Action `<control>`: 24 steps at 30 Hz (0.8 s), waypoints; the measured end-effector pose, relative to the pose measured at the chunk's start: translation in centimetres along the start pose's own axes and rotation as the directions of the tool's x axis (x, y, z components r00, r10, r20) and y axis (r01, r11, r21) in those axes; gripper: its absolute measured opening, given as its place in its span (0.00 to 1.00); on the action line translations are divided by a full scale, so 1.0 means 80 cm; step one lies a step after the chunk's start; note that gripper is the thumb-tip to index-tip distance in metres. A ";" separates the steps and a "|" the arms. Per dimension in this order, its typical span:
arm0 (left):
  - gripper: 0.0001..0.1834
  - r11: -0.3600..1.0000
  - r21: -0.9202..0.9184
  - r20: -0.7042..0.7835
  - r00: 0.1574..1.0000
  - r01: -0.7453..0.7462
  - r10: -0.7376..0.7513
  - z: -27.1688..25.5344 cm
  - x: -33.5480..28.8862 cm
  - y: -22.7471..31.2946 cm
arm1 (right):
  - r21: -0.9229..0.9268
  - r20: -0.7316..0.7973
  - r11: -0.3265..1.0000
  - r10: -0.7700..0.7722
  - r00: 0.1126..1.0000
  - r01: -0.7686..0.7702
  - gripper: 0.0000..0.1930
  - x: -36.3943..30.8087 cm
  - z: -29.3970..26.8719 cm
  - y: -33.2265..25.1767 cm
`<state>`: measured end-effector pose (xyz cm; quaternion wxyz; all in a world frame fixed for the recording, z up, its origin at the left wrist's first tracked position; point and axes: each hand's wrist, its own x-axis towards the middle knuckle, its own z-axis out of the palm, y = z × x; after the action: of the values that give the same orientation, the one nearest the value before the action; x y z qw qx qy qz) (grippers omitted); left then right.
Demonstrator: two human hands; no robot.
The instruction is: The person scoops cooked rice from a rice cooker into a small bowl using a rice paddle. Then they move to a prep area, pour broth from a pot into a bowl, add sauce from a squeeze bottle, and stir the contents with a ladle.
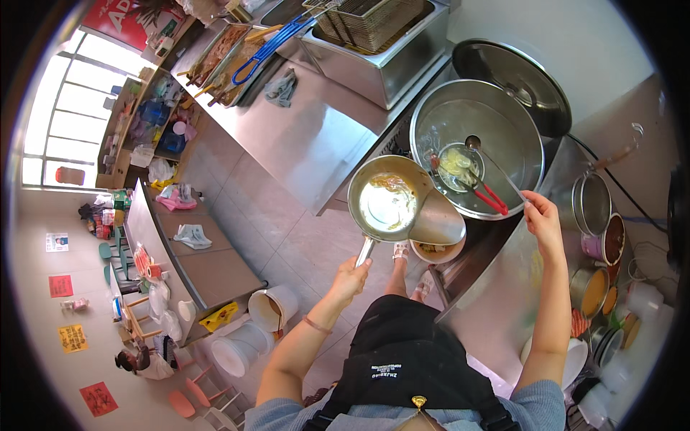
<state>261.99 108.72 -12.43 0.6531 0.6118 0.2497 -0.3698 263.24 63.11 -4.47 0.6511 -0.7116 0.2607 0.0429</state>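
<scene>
My left hand [348,280] is closed round the handle of a metal saucepan [370,230], held up beside the large pot. A thin brownish residue and a bright reflection show inside the saucepan, and a curved metal piece [440,219] sits against its right side. My right hand [543,223] grips the end of a long-handled ladle [472,142], whose small bowl is over the large steel pot [535,169]. Inside that pot, a round container or strainer holds pale yellowish food [457,167], with a red-handled utensil [491,201] lying across it.
A large lid [514,79] leans behind the pot. Left of it stand a steel counter [309,136], a grey cloth [281,87] and a fryer with a wire basket [366,21]. Containers and sieves [591,201] line the right side. White buckets [243,348] stand on the floor; another person [147,359] is far left.
</scene>
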 end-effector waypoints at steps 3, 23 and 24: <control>0.10 0.996 0.065 -0.129 0.989 -0.068 0.076 0.004 0.002 -0.028 | 0.025 -0.021 1.000 -0.008 1.000 0.009 0.13 -0.042 -0.016 0.024; 0.16 0.129 0.955 0.013 0.472 -0.267 0.881 0.113 -0.037 -0.127 | 0.255 -0.142 0.967 0.018 0.990 0.019 0.13 -0.199 -0.065 0.102; 0.16 0.119 0.950 0.026 0.453 -0.288 0.891 0.112 -0.038 -0.127 | 0.252 -0.152 0.967 0.017 0.988 0.023 0.13 -0.197 -0.064 0.101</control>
<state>251.04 100.63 -15.16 0.2232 0.9676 -0.0840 0.0830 244.80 63.12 -4.73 0.7148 -0.6241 0.3120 -0.0464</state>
